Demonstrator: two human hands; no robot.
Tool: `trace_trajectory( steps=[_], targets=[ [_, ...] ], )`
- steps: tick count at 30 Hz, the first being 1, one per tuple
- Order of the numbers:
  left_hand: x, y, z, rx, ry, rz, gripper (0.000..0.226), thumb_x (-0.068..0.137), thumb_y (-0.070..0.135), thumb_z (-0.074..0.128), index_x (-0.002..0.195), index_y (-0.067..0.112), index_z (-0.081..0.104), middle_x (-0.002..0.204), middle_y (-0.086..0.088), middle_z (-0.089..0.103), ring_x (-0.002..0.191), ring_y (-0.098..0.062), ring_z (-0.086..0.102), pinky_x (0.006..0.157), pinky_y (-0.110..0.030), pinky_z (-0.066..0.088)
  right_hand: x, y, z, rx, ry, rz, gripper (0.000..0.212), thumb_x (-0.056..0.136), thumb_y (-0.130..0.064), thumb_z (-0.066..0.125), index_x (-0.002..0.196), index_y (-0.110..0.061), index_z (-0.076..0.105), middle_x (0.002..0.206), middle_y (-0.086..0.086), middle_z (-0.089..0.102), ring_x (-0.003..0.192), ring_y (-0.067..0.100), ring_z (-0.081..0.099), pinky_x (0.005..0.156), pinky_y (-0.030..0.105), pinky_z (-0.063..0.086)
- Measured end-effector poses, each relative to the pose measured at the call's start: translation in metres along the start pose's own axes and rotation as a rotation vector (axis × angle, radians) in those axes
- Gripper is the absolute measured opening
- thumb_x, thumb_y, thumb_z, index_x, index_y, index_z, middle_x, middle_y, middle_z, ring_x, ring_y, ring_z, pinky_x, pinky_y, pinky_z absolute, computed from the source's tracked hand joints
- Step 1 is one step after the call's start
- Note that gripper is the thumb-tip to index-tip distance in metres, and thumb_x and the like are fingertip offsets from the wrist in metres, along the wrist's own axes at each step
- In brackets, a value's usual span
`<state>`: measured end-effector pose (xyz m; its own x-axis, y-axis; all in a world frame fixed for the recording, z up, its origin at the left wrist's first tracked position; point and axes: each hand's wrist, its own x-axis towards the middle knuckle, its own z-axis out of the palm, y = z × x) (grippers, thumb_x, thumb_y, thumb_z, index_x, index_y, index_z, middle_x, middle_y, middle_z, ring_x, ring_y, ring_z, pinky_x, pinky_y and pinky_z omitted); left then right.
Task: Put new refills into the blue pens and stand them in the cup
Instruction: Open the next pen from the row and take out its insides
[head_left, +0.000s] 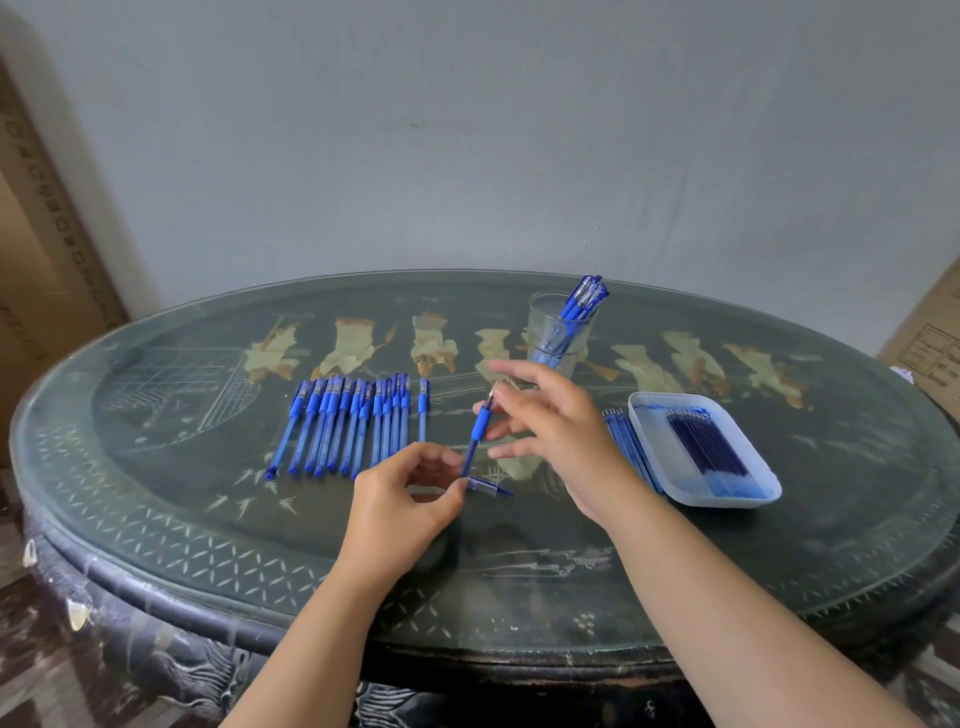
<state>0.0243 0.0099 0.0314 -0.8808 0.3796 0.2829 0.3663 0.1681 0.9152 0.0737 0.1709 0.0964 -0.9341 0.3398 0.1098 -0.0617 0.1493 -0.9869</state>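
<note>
Pinching the lower barrel of one blue pen (475, 436): left hand (410, 499), thumb and forefinger closed on it; pen raised off the table (156, 467), tilted, bare tip pointing up and away.
Cap (491, 488): flat on the table, just past the left fingertips.
Right hand (550, 426): just beyond the left, fingers spread, meeting the pen's tip; blurred, so whether it grips cannot be told.
Row of pens (348, 426): left of both hands, side by side; single pen (423, 410) just apart from it.
Loose refills (631, 447): right of the right wrist, against the tray (769, 493); tray holds more dark refills.
Cup (558, 332): clear, beyond the right hand; capped pens (584, 299) stand leaning in it.
Step, by judgement: work at the tip end of one uncapped pen; opening or closing unclear.
Next, probably: once the tip is seated, fetch the cap, press it on; a steady barrel grip needed; then stand the pen in the cup.
</note>
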Motion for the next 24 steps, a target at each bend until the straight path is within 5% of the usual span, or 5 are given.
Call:
trace_trajectory(
  steps=[3,5,10,15,24],
  targets=[
    [-0.0005,0.0006,-0.0007,0.005,-0.008,0.007,0.019,0.076,0.003,0.079,0.088,0.017,0.072,0.081,0.008,0.073,0.077,-0.002,0.068,0.069,-0.008,0.050,-0.0002,0.0032,0.0025,-0.074,0.041,-0.022,0.007,0.094,-0.018,0.064,0.100,-0.018,0.068,0.091,0.004,0.075,0.080,0.020,0.073,0.073,0.039,0.061],
    [-0.0012,0.0013,-0.0004,0.004,-0.017,0.014,0.019,0.076,0.003,0.079,0.087,0.017,0.072,0.081,0.009,0.073,0.077,-0.002,0.069,0.068,-0.008,0.050,-0.0005,0.0033,0.0052,-0.050,0.091,0.003,0.018,0.088,-0.022,0.072,0.097,-0.010,0.061,0.086,0.005,0.075,0.077,0.019,0.073,0.074,0.041,0.061],
    [-0.0009,0.0011,-0.0010,0.001,-0.012,0.009,0.019,0.076,0.003,0.080,0.087,0.018,0.072,0.081,0.009,0.073,0.077,-0.003,0.069,0.069,-0.009,0.051,-0.0016,0.0009,0.0042,0.050,0.018,0.025,0.023,0.094,-0.025,0.064,0.116,-0.022,0.060,0.089,0.005,0.073,0.081,0.019,0.072,0.075,0.043,0.061],
    [-0.0006,0.0009,-0.0012,0.008,-0.016,0.000,0.019,0.077,0.004,0.079,0.088,0.018,0.073,0.083,0.008,0.074,0.078,-0.003,0.069,0.069,-0.009,0.051,-0.0011,0.0033,0.0043,-0.062,0.056,-0.008,0.010,0.096,-0.019,0.060,0.100,-0.014,0.069,0.089,0.003,0.073,0.079,0.016,0.073,0.069,0.036,0.062],
    [-0.0009,0.0014,-0.0013,0.022,-0.008,0.000,0.018,0.077,0.006,0.079,0.088,0.019,0.073,0.082,0.011,0.074,0.078,-0.001,0.069,0.070,-0.009,0.051,-0.0026,0.0039,0.0048,-0.070,0.054,-0.028,0.013,0.097,-0.015,0.059,0.101,-0.018,0.071,0.087,0.001,0.072,0.076,0.012,0.071,0.070,0.038,0.062]
  ],
)
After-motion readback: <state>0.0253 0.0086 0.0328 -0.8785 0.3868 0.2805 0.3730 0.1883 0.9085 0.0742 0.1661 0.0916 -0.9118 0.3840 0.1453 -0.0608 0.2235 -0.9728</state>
